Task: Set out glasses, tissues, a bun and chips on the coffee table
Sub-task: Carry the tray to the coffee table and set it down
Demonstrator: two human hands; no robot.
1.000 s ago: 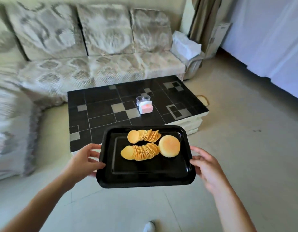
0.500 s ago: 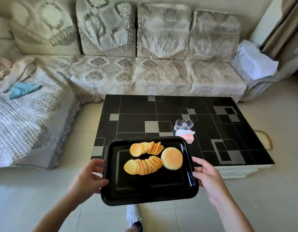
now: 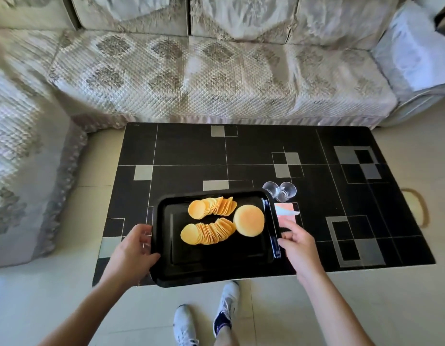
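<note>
I hold a black tray (image 3: 216, 270) over the near edge of the black patterned coffee table (image 3: 191, 151). My left hand (image 3: 134, 250) grips its left rim and my right hand (image 3: 297, 243) grips its right rim. On the tray lie two fanned rows of round chips (image 3: 209, 221) and a round golden bun (image 3: 249, 220). Just right of the tray's far corner, two clear glasses (image 3: 280, 191) stand on the table. A pink tissue pack (image 3: 286, 213) lies in front of them, partly hidden by the tray and my right hand.
A grey quilted sofa (image 3: 204, 71) runs along the far side of the table and wraps round on the left (image 3: 21, 158). A white bag (image 3: 416, 46) sits at the sofa's right end. My shoes (image 3: 206, 315) stand on the tiled floor by the table's near edge.
I have walked up to the table and look more steeply down. The tray, held by both hands, now hangs over the table's near edge, next to the glasses and tissues.
</note>
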